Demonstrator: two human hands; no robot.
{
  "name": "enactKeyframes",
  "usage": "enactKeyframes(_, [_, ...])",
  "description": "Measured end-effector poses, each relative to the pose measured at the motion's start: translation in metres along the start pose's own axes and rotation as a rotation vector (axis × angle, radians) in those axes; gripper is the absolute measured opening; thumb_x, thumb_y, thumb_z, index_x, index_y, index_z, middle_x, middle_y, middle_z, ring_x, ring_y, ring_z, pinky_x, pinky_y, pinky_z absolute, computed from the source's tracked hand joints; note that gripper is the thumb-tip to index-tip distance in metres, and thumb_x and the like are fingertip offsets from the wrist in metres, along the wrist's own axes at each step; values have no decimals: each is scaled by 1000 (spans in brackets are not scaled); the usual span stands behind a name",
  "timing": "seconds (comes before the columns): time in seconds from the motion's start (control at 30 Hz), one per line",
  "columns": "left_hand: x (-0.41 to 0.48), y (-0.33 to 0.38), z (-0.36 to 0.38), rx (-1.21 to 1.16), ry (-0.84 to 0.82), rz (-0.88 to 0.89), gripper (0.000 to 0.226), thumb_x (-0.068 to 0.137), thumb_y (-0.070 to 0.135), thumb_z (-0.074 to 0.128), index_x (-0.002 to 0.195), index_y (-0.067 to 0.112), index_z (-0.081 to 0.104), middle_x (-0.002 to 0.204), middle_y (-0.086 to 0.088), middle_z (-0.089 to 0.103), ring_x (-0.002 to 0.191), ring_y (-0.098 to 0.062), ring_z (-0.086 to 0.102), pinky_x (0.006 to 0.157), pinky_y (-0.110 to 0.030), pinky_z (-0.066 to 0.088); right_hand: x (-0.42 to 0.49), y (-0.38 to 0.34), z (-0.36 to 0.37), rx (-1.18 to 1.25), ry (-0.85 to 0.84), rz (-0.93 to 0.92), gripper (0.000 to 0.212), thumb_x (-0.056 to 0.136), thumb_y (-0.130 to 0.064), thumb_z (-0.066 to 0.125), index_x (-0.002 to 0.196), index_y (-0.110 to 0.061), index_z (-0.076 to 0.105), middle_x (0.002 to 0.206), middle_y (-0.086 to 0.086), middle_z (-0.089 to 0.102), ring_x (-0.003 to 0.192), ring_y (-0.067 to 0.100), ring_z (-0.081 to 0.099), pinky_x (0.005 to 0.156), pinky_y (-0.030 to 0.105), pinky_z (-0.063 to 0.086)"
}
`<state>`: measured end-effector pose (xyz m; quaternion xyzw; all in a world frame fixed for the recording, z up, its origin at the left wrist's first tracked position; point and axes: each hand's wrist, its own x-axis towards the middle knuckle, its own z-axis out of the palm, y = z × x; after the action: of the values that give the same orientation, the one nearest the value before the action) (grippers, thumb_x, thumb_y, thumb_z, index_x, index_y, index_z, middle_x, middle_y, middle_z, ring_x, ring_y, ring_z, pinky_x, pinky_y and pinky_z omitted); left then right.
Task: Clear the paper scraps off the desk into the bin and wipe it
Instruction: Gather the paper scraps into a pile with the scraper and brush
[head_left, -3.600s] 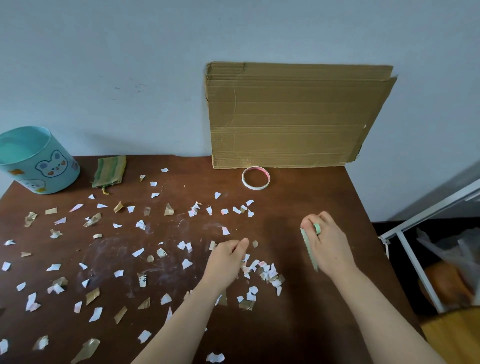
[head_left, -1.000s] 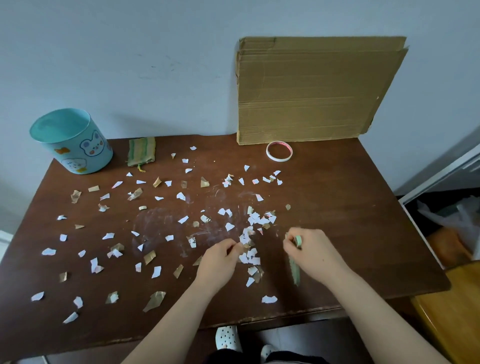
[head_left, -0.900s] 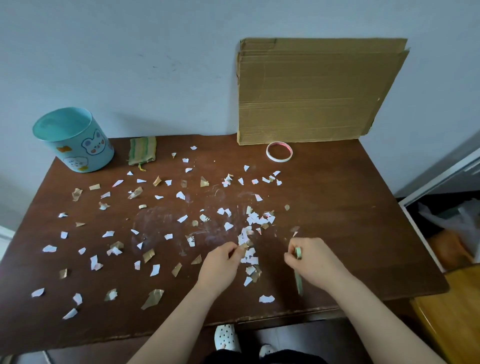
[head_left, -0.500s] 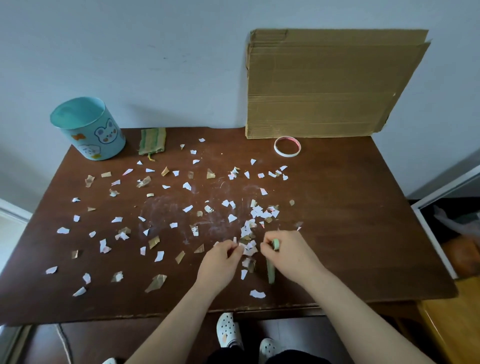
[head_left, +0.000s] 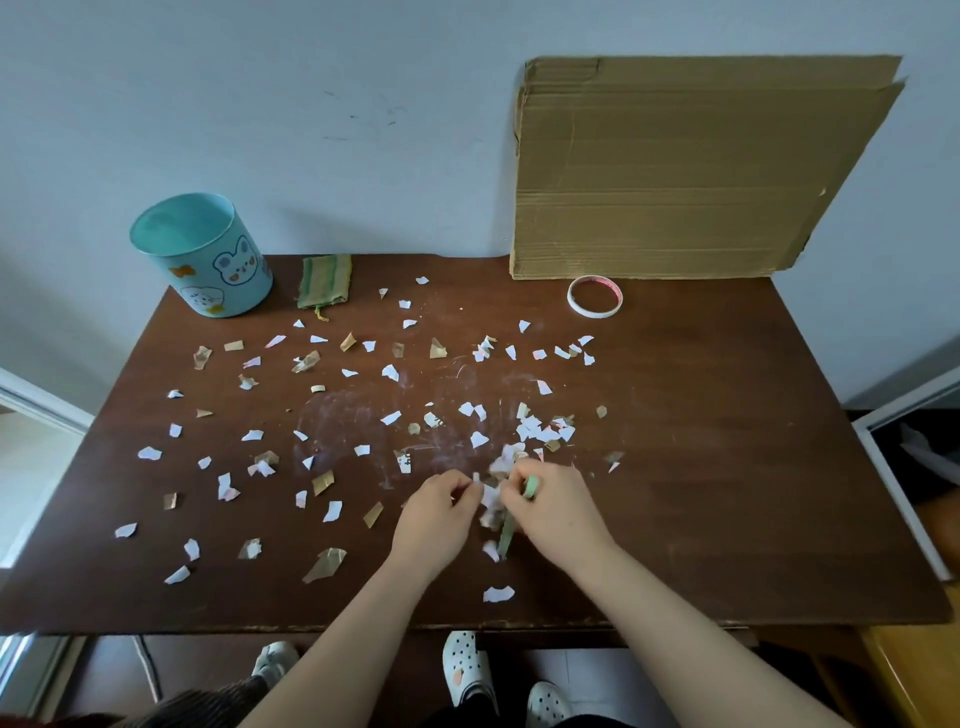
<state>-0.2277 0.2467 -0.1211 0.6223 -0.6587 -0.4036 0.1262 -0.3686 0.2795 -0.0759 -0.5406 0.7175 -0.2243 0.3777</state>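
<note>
The gathered scraps (head_left: 493, 501) lie between the hands, near the front edge of the desk (head_left: 727, 467). The left hand (head_left: 439, 512) is curled, pinching at them. The right hand (head_left: 558, 509) grips a green strip (head_left: 505, 538) (perhaps a scraper; it is blurred) that runs front to back against the heap. The bin (head_left: 208, 260) stands at the far-left corner, nearer the left hand, with loose scraps (head_left: 260, 467) strewn between.

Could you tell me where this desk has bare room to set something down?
The right third of the desk is bare, from the tape ring and cardboard down to the front edge. The middle and left are crowded with paper scraps, thickest between the left hand and the right hand, which grips a green strip.
</note>
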Motion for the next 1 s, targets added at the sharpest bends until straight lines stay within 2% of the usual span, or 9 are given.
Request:
enactKeyframes(0.1, [5,2,-6,-23,-4,-7,24,95,33,45,74,23,51,75,4,53,66,-9,48,55,-23,34,7,3,-16,34,50,14,26,87,-21,54,65,-9,52,62,16,62,61,31,64,64,38,53])
enactKeyframes(0.17, [9,3,-7,-15,-10,-7,26,95,34,45,71,26,47,71,7,49,62,-8,46,53,-21,32,10,9,-31,14,87,38,26,88,-21,55,64,-9,53,57,12,63,56,26,64,64,39,55])
enactKeyframes(0.27, [15,6,-6,19,-23,0,24,96,34,44,76,23,50,71,8,50,60,-7,48,52,-17,32,13,21,-53,-64,123,92,26,87,-20,55,65,-6,54,56,13,62,57,27,63,62,39,54])
enactKeyframes(0.4, [23,10,-6,51,-45,16,22,96,36,43,83,21,51,71,8,50,60,-6,48,52,-15,33,15,26,-51,-170,64,159,28,89,-22,55,67,-5,53,61,11,57,54,25,52,53,29,42])
enactKeyframes(0.53, [28,10,-12,38,-57,27,24,95,37,44,77,23,52,66,8,52,56,-5,46,52,-18,35,21,8,-22,-239,-5,40,31,91,-22,51,62,-16,43,62,-2,45,54,11,39,48,23,29])
enactKeyframes(0.67, [33,9,-19,31,-63,40,25,96,35,44,72,29,50,65,8,53,54,-6,45,51,-18,35,28,-6,-8,-205,-52,-39,34,94,-23,47,62,-14,38,61,0,41,54,13,34,50,25,27])
enactKeyframes(0.77, [38,9,-23,37,-62,52,26,96,35,44,70,29,48,62,9,51,52,-4,44,49,-15,33,32,-3,-23,-143,28,23,33,93,-24,49,65,-8,42,63,6,44,56,17,36,54,31,29])
enactKeyframes(0.87, [43,9,-25,39,-61,55,25,96,34,44,74,26,50,63,9,53,53,-5,47,50,-16,35,34,8,-42,-196,113,86,37,93,-25,48,59,-17,37,58,1,45,54,17,41,51,29,30])
enactKeyframes(1.0, [45,10,-24,41,-66,67,24,96,35,44,77,23,52,63,8,52,52,-4,46,49,-15,34,38,3,-27,-245,74,103,32,94,-25,48,64,-15,44,68,4,53,61,20,47,54,29,33])
